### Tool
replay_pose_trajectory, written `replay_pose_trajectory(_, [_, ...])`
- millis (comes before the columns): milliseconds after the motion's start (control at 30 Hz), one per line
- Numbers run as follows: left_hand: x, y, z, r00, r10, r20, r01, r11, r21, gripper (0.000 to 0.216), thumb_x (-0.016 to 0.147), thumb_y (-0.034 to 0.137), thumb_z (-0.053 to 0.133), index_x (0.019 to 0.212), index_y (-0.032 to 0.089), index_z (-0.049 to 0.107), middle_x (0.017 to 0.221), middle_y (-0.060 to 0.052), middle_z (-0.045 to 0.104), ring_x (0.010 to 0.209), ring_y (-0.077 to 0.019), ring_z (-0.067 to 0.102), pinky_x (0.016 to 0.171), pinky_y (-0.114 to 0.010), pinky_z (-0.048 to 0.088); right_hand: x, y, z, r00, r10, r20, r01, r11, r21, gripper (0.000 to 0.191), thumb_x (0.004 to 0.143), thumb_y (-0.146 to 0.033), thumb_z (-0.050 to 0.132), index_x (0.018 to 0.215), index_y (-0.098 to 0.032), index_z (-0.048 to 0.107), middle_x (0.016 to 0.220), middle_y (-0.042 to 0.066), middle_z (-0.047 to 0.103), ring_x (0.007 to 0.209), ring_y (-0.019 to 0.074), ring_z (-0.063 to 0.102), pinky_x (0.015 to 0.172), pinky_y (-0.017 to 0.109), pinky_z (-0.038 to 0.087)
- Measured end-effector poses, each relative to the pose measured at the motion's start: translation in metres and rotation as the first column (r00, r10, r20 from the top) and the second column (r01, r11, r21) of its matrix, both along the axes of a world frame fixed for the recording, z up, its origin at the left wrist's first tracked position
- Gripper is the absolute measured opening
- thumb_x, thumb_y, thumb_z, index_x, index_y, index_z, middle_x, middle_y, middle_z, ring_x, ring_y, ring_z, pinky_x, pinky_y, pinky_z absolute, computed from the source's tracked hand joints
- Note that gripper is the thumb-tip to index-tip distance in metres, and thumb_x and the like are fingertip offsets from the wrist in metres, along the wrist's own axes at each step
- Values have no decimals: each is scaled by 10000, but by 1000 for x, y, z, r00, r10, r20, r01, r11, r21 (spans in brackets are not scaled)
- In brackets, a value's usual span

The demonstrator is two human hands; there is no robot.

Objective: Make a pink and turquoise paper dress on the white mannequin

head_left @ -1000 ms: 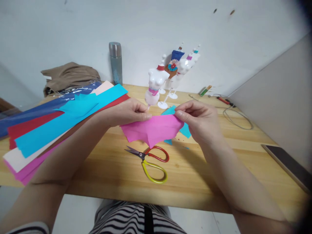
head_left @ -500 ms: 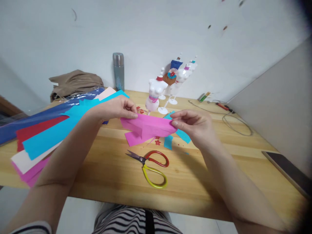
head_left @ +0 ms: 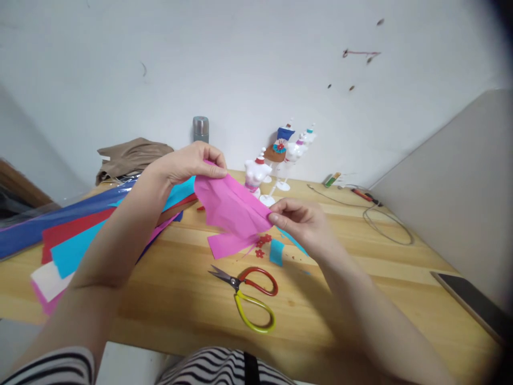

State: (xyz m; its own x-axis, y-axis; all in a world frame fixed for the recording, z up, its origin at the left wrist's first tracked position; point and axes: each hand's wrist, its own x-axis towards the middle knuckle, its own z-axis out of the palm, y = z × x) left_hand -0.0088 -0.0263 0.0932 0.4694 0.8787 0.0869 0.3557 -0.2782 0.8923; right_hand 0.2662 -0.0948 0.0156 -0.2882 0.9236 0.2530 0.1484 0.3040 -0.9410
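Observation:
A piece of pink crepe paper (head_left: pixel 232 211) hangs tilted between my hands above the wooden table (head_left: pixel 176 289). My left hand (head_left: pixel 188 163) pinches its upper left corner, raised high. My right hand (head_left: pixel 300 222) pinches its lower right edge, closer to the table. Under the paper lie red-and-yellow scissors (head_left: pixel 250 291), small red paper flowers (head_left: pixel 262 243) and blue paper scraps (head_left: pixel 276 251).
Long sheets of coloured paper (head_left: pixel 72 235) in blue, red, cyan and pink cover the table's left side. White mini mannequins (head_left: pixel 256 176) stand at the back, with a metal flask (head_left: pixel 200 128) and brown cloth (head_left: pixel 128 155). A cable (head_left: pixel 385 222) and a dark tablet (head_left: pixel 468 302) lie at right.
My left hand has lifted its corner of the pink paper upward while my right hand dropped lower, tilting the sheet. The camera view has tipped up toward the wall.

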Motion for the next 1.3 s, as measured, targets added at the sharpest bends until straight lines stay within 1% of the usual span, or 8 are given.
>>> replay_pose_trajectory(400, [11, -12, -44, 990, -101, 102, 115, 984, -135, 238, 686, 357, 830, 674, 153, 708, 647, -5, 607, 601, -110, 527, 557, -218, 380, 13, 3, -11, 966, -209, -152, 214, 977, 19, 249, 728, -426, 813, 664, -249, 649, 541, -40, 546, 484, 118, 461, 473, 282, 407])
replay_pose_trajectory(567, [28, -21, -50, 970, -240, -27, 233, 960, -156, 245, 782, 406, 772, 771, 161, 765, 754, -33, 677, 674, -132, 587, 600, -224, 433, 26, 2, -15, 972, -166, -166, 156, 985, -71, 187, 696, -366, 844, 692, -248, 698, 583, -39, 622, 497, 111, 517, 468, 253, 398])
replay_pose_trajectory(733, [53, -26, -62, 919, -394, 35, 390, 889, -240, 278, 798, 420, 756, 760, 146, 736, 730, -33, 644, 662, -130, 559, 588, -232, 426, 27, 3, -8, 990, -69, -121, 52, 989, -141, 206, 667, -374, 868, 694, -230, 723, 579, -41, 641, 494, 88, 529, 467, 227, 397])
replay_pose_trajectory(900, [72, -36, -69, 912, -380, 155, 410, 866, -286, 291, 738, 358, 797, 641, 146, 622, 596, 35, 490, 555, -77, 420, 519, -204, 332, 21, 7, 0, 996, -69, -54, 61, 989, -131, 238, 638, -411, 901, 689, -261, 722, 598, -30, 662, 517, 114, 565, 484, 256, 444])
replay_pose_trajectory(1000, [80, -38, -73, 913, -352, 206, 401, 869, -291, 293, 751, 347, 805, 639, 143, 627, 591, 27, 520, 536, -70, 448, 509, -194, 344, 25, 9, 0, 965, -234, -114, 239, 971, 23, 196, 685, -334, 872, 801, -272, 727, 715, -22, 703, 645, 139, 649, 599, 282, 519])
replay_pose_trajectory(1167, [94, -41, -82, 925, -155, 348, 290, 879, -378, 373, 800, 361, 792, 587, 160, 563, 415, 62, 431, 378, -33, 317, 412, -183, 208, 59, -3, -20, 769, -598, -227, 638, 739, 214, 123, 773, -253, 772, 850, -245, 677, 731, -33, 660, 585, 128, 625, 567, 278, 505])
replay_pose_trajectory(1233, [100, -42, -83, 909, -119, 400, 291, 867, -404, 367, 831, 328, 779, 584, 155, 569, 398, 51, 453, 364, -32, 331, 406, -180, 214, 73, -18, -36, 795, -597, -105, 606, 786, 119, 98, 794, -265, 750, 780, -230, 660, 622, -40, 628, 521, 128, 591, 513, 263, 467])
replay_pose_trajectory(1300, [108, -44, -83, 885, -70, 460, 296, 847, -441, 298, 862, 271, 754, 634, 139, 615, 438, 21, 527, 385, -46, 415, 416, -174, 269, 78, -38, -55, 890, -449, 83, 449, 893, 13, 173, 808, -304, 734, 698, -210, 640, 570, -29, 617, 494, 132, 576, 490, 259, 445])
